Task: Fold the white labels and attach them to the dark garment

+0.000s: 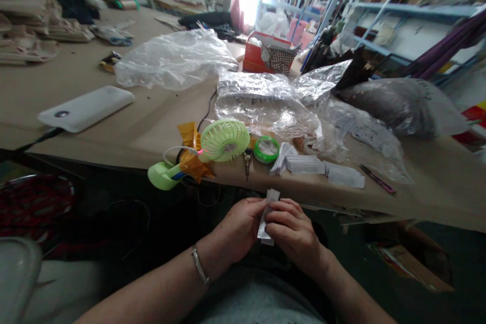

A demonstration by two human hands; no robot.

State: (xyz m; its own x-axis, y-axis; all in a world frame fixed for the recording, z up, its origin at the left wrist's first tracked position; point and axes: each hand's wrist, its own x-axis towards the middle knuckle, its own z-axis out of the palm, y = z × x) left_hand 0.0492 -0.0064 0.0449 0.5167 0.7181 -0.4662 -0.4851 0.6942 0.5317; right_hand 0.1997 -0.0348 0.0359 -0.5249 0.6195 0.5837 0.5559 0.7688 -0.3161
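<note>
My left hand (241, 228) and my right hand (288, 230) meet in my lap below the table edge, pinching a narrow folded white paper slip (268, 217) between them. Part of the slip is hidden by my fingers. A metal bangle (199, 265) circles my left wrist. Nearest my hands on the table are small stacks of printed white paper slips (304, 164) and a loose pile of the same (343, 175). Neither hand touches them.
A pale green fan (224, 140), keys (248, 162), a green tape roll (266, 149) and a purple cutter (377, 181) lie along the brown table edge (114, 149). Clear plastic bags (266, 106) and a white power bank (85, 109) lie beyond.
</note>
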